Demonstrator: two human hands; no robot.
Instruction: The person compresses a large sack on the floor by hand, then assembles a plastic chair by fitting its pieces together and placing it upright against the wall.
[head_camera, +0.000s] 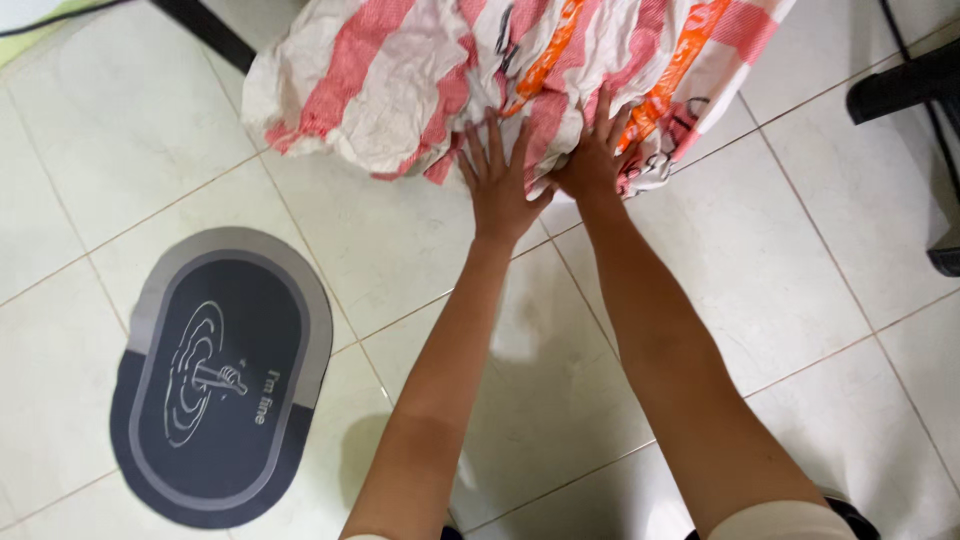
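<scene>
From the head camera, the person is pressing both hands on a big crinkly sack (520, 70) with pink and white stripes, sitting on the tiled floor (780, 250). The left hand (497, 185) is lying flat with fingers spread apart. The right hand (592, 160) is lying flat too, not gripping. The sack could slide away on the smooth tiles, because nothing is holding it. It is looking full and lumpy, but what is inside is probably hidden. A dark oval mat (220, 375) is lying well apart.
</scene>
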